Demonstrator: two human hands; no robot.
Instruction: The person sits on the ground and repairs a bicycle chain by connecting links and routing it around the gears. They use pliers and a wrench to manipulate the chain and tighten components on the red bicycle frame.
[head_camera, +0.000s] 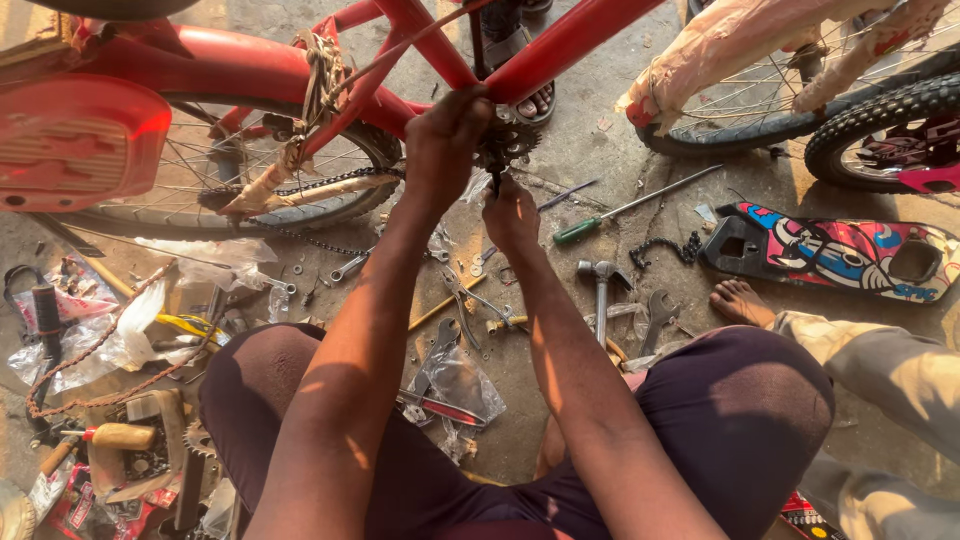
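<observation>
Toothed steel chainring (507, 142) at the red bicycle frame's (560, 45) bottom junction sits between both hands: left hand (445, 135) clasps it from above, right hand (510, 212) pinches something small just beneath. Likely mid-fitting; next calls for steady, aligned turning.

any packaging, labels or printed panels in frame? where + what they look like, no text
Printed panel: on the ground at right, flat long black plate with a red, blue and white cartoon picture.
Clear plastic bag: on the ground between the knees, crumpled, see-through.
Printed wrappers: far left on the ground, crumpled, red and white.
Wheel wrapping: top right, pale plastic around a bicycle part.
No screens or signs.
</observation>
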